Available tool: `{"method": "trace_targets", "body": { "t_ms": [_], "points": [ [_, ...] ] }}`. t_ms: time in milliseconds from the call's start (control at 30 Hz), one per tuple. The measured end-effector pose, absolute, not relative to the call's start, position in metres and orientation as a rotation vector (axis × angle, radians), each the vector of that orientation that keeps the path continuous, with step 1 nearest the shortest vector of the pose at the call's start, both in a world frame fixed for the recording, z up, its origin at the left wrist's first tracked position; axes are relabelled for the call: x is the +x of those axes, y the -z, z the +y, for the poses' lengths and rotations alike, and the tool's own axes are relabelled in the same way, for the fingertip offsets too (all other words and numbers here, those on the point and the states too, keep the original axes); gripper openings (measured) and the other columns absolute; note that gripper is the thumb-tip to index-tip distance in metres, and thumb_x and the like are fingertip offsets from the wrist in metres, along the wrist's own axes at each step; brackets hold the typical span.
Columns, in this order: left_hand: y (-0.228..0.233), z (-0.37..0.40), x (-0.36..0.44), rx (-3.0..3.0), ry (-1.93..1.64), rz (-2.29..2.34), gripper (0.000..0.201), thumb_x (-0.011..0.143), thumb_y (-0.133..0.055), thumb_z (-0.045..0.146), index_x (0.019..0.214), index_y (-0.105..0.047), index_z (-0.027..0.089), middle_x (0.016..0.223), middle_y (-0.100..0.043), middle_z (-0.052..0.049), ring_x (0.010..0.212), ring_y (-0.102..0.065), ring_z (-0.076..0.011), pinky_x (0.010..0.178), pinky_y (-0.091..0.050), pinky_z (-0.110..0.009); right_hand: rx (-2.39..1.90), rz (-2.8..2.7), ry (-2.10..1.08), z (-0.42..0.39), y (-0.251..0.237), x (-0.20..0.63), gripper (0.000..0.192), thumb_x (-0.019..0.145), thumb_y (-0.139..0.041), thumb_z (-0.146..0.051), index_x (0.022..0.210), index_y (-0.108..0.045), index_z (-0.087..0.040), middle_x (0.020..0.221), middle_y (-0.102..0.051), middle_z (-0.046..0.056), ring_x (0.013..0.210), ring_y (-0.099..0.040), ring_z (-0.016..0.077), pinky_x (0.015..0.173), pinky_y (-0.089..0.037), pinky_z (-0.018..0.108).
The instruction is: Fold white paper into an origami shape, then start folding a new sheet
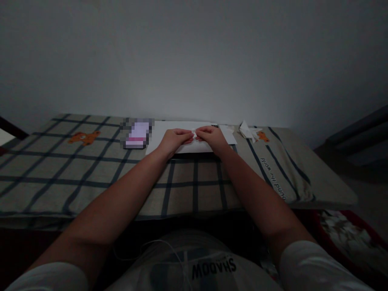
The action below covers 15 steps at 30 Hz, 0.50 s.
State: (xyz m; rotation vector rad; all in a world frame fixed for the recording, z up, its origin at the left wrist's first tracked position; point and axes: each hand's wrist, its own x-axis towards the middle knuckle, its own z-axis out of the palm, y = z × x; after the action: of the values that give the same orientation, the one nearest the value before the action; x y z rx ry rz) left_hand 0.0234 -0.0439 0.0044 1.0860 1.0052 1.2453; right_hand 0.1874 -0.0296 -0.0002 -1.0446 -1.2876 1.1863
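The person sits at a desk (91, 182) covered by a beige cloth with a dark blue check, and both arms reach forward to its far edge, close to the plain grey wall. There the left hand (174, 139) and the right hand (212, 137) meet over a large white sheet of paper (169, 128) that lies flat against the far edge. Between the fingertips of the two hands sits a small white piece of folded paper (194, 133); both hands are closed on it in a pinch, the left from one side and the right from the other. The piece is tiny and dim, so its shape cannot be told.

Judging from how things lie, the folding looks to be part way along: the small piece is already much reduced and creased, but the hands are working it rather than setting it aside. Toward the far right corner of the desk, well apart from the hands, lies a finished-looking white folded paper figure (248, 131), with a smaller flat white sheet (228, 133) between it and the right hand. That suggests one piece is done and the present one is not.

A blurred pale purple rectangular object (138, 133) rests just beside the large sheet on the left. Orange bear prints show on the cloth.
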Motion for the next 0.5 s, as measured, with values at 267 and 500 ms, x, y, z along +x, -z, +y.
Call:
{"method": "trace_targets", "body": {
  "t_ms": [267,500],
  "points": [
    [-0.0039,-0.0432,0.0228,1.120,-1.296,1.062,0.022,0.058,-0.086,0.022,0.075,-0.076,0.012,0.076,-0.073,-0.004,0.071,-0.067,-0.0122,0.083,-0.056,-0.030,-1.044,-1.232,-1.293,-0.0297,0.0030,0.1858,0.009,0.072,-0.078,-0.020,0.078,-0.073,-0.016,0.070,-0.072,0.001,0.066,-0.066,0.0106,0.068,-0.055,0.024],
    [-0.0053,-0.0452,0.0235,1.135,-1.272,1.053,0.024,0.058,-0.086,0.023,0.076,-0.076,0.013,0.078,-0.074,-0.005,0.074,-0.068,-0.0137,0.086,-0.056,-0.032,-1.071,-1.234,-1.326,-0.0310,0.0003,0.1871,0.006,0.072,-0.079,-0.017,0.073,-0.073,-0.016,0.070,-0.072,0.002,0.065,-0.065,0.0104,0.070,-0.054,0.025]
  ]
}}
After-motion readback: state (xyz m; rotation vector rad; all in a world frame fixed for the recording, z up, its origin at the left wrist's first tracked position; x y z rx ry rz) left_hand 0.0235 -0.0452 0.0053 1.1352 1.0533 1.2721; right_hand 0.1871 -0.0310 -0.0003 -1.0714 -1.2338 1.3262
